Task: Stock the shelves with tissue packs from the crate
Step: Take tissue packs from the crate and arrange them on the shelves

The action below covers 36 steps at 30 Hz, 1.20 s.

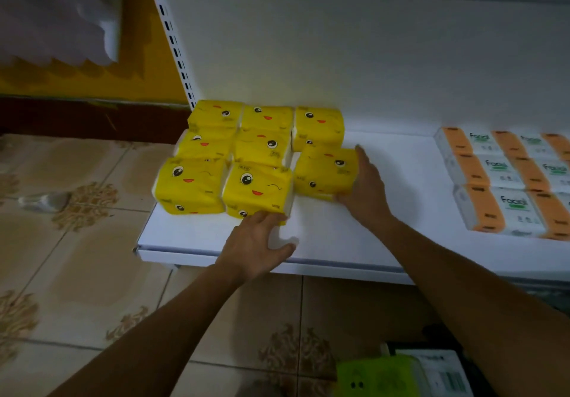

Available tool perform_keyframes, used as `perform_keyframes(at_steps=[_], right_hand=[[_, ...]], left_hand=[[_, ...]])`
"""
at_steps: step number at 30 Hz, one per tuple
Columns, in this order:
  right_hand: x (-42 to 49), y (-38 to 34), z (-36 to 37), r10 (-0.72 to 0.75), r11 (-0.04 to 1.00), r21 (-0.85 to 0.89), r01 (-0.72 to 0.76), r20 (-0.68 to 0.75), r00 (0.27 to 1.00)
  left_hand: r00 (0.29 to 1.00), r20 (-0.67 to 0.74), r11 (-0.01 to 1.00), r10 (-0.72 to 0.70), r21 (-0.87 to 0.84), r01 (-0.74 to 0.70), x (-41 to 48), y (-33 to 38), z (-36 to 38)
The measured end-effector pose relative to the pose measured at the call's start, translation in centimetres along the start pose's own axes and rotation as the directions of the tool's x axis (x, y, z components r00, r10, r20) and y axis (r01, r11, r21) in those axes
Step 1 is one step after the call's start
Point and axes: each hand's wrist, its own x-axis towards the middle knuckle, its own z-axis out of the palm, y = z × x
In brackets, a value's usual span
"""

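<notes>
Yellow pack: right hand [362, 187] lies with straight fingers against the side of a yellow pack [324, 170], not clamped, seemingly nudging it into line.
Left hand: left hand [257, 239], relaxed and spread, touches the front pack [256, 190], probably squaring the row.
Shelf: white shelf [339, 236] holds the yellow block at left, orange-white packs [499, 180] well apart at right.
Crate: dark crate [431, 342] on the floor below, green pack [379, 376] inside.
</notes>
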Motion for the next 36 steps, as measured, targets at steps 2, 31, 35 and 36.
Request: perform_keyframes(at_steps=[2, 31, 35, 36], right_hand=[[1.6, -1.3, 0.9, 0.12, 0.99, -0.073, -0.122, -0.036, 0.992], [-8.2, 2.0, -17.9, 0.243, 0.969, 0.053, -0.243, 0.003, 0.97], [-12.2, 5.7, -27.9, 0.357, 0.934, 0.062, -0.352, -0.184, 0.916], [-13.7, 6.8, -30.1, 0.387, 0.921, 0.053, -0.386, -0.239, 0.891]], left_hand=[[1.0, -0.002, 1.0, 0.024, 0.002, -0.024, 0.3, -0.3, 0.2], [0.924, 0.087, 0.921, 0.373, 0.081, -0.38, -1.8, 12.5, -1.2], [0.841, 0.163, 0.848, 0.516, 0.041, -0.529, -1.2, 20.5, 0.5], [0.818, 0.182, 0.83, 0.545, 0.021, -0.557, -1.3, 22.4, 1.1]])
